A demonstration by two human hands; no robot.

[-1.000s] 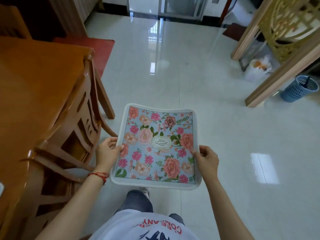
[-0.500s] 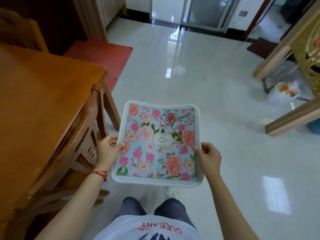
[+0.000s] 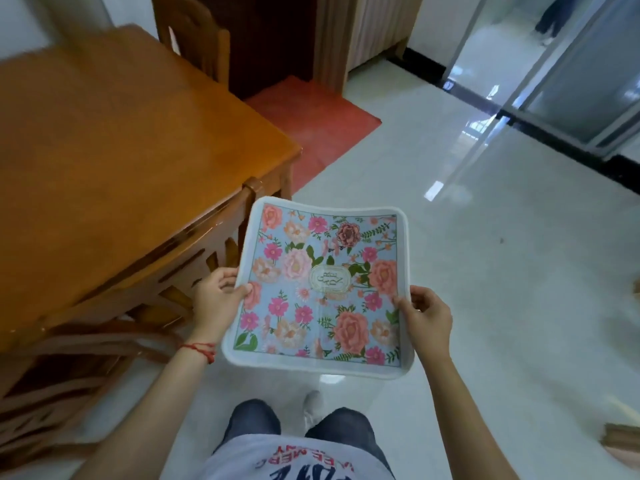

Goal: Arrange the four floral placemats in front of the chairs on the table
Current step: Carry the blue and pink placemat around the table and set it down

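Head view: floral placemat, long axis running away from the body, pinched at its side edges by left hand and right hand. Table lies leftward, nearer the left hand.

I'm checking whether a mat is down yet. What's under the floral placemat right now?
Under the floral placemat, held by the left hand and right hand, is pale tiled floor, not the table. Whether more mats are stacked beneath is hidden.
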